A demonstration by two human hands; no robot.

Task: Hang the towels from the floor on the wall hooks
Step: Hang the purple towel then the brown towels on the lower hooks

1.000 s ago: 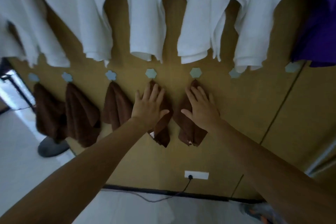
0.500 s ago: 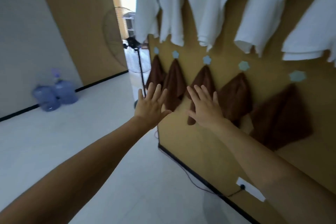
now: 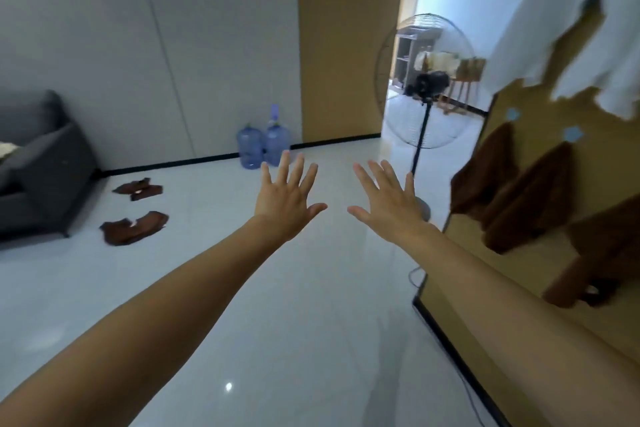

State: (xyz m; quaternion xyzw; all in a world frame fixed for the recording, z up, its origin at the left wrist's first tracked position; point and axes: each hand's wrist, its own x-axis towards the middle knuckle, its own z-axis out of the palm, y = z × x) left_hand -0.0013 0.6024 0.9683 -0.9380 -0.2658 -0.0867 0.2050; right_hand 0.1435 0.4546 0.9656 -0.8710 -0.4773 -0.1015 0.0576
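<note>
Brown towels lie on the white floor at the left: one pile point(image 3: 133, 227) nearer me, another pile point(image 3: 138, 188) just behind it. On the tan wall at the right, brown towels point(image 3: 530, 198) hang from pale blue hooks point(image 3: 571, 134), with white towels point(image 3: 588, 45) hanging above them. My left hand point(image 3: 285, 199) and my right hand point(image 3: 388, 201) are stretched out in mid-air over the floor, fingers spread, holding nothing and touching nothing.
A dark grey sofa point(image 3: 38, 163) stands at the far left beside the floor towels. Two blue water jugs point(image 3: 263, 146) sit against the back wall. A standing fan point(image 3: 427, 94) stands by the doorway, its cable trailing along the wall's black skirting.
The view has swung left from the hook wall to the open room. Both hands came off the hung brown towels and now hover spread over the floor.
</note>
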